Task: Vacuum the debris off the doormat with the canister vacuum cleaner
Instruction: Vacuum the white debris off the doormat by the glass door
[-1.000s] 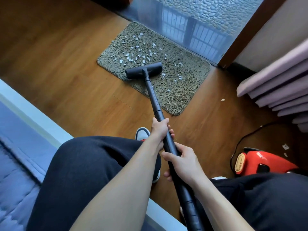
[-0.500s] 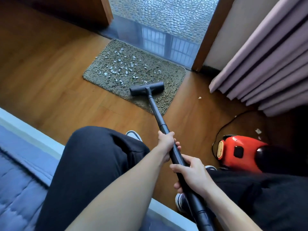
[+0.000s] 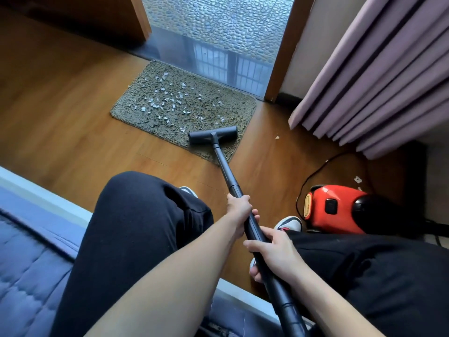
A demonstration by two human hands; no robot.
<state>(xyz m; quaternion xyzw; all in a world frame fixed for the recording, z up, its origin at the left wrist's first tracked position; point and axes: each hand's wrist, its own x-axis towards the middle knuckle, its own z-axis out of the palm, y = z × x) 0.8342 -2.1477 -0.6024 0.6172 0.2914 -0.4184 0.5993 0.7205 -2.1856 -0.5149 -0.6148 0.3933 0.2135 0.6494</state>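
A shaggy olive doormat point(image 3: 233, 107) lies on the wooden floor before a glass door. Several white scraps of debris point(image 3: 165, 103) are scattered over its left and middle part. The black floor nozzle point(image 3: 213, 136) of the vacuum sits on the mat's near right corner. A black wand point(image 3: 227, 172) runs from it back to me. My left hand point(image 3: 239, 207) grips the wand higher up, and my right hand point(image 3: 277, 256) grips it lower, close to my lap. The red canister vacuum point(image 3: 332, 210) stands on the floor at my right.
A black power cord point(image 3: 313, 173) loops across the floor beside the canister. Pink curtains point(image 3: 379, 76) hang at the right. Small scraps point(image 3: 277, 137) lie on the bare floor near the curtains. I sit on a blue mattress point(image 3: 26, 261); my shoes point(image 3: 289, 223) rest on the floor.
The nozzle has slid from the mat's middle toward its near right corner. Fewer scraps lie on the mat's right part. My view has swung right, showing more curtain and canister.
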